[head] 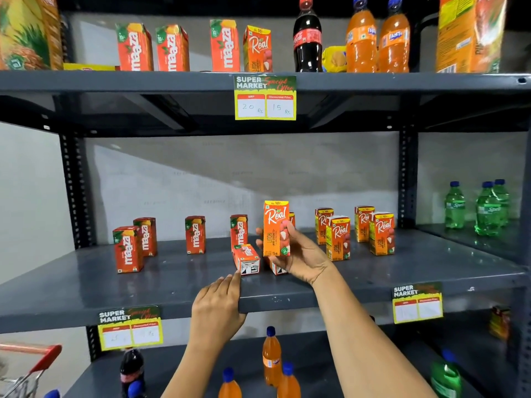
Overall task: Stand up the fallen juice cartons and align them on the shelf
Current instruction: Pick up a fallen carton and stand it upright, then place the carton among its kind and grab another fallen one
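My right hand (298,255) holds an orange Real juice carton (276,228) upright, lifted above the grey middle shelf (172,282). Below it lie two fallen cartons: a red Maaza carton (246,259) on its side and a second fallen carton (278,268) mostly hidden behind my right hand. My left hand (219,304) rests on the shelf's front edge, fingers apart, its fingertips almost touching the fallen Maaza carton. Several Maaza cartons (128,249) stand to the left and several Real cartons (338,237) stand to the right.
The upper shelf (115,81) carries more cartons and soda bottles, with a price tag (265,97) hanging from its edge. Green bottles (455,206) stand at the far right. Orange and dark bottles (271,357) fill the lower shelf. A red cart handle (43,354) sits bottom left.
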The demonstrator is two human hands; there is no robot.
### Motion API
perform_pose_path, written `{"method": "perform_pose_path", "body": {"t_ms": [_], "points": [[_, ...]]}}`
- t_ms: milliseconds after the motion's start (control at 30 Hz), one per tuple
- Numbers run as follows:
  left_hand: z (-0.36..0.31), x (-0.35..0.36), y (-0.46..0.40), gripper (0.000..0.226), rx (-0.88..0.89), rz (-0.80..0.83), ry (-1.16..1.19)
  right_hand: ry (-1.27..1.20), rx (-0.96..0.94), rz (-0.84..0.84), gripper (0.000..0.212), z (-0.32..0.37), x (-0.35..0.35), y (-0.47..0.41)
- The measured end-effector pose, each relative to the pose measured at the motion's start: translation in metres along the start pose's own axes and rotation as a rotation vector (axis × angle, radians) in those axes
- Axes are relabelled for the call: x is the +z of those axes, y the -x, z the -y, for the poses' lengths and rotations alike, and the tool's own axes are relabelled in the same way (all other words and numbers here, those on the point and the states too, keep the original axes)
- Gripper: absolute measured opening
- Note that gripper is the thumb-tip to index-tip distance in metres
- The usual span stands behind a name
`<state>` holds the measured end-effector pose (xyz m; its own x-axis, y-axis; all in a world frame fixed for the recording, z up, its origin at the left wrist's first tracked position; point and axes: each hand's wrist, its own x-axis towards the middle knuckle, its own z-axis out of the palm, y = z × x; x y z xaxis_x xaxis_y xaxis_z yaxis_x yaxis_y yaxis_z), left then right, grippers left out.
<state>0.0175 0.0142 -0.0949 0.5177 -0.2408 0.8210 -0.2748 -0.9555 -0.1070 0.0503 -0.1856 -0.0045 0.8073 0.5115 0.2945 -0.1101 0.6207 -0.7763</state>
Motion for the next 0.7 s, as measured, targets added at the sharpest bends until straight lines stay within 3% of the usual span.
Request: {"method": "perform_pose_path", "body": {"t_ms": [100,200,300,400,467,700], "points": [[0.000,0.000,0.000,0.065,0.004,-0.001,-0.001,-0.029,-0.067,-0.032,0.071,0.002,0.005,0.000],[0.001,0.000,0.000,0.064,0.002,0.001,-0.001,-0.066,-0.199,-0.170,0.040,0.015,0.006,0.002],[0.001,0.001,0.000,0.065,0.004,-0.003,0.010,0.239,-0.288,-0.457,0.022,0.037,0.005,0.002],[0.002,0.002,0.000,0.065,0.011,-0.005,0.009,0.737,-0.299,-0.699,0.031,0.044,0.002,0.000],[0.002,0.002,0.000,0.064,0.008,-0.002,0.003,0.910,-0.272,-0.793,0.039,0.039,-0.003,-0.001],[0.002,-0.002,0.000,0.060,0.016,0.039,-0.002,0.891,-0.053,-0.888,0.038,0.012,-0.022,-0.014]]}}
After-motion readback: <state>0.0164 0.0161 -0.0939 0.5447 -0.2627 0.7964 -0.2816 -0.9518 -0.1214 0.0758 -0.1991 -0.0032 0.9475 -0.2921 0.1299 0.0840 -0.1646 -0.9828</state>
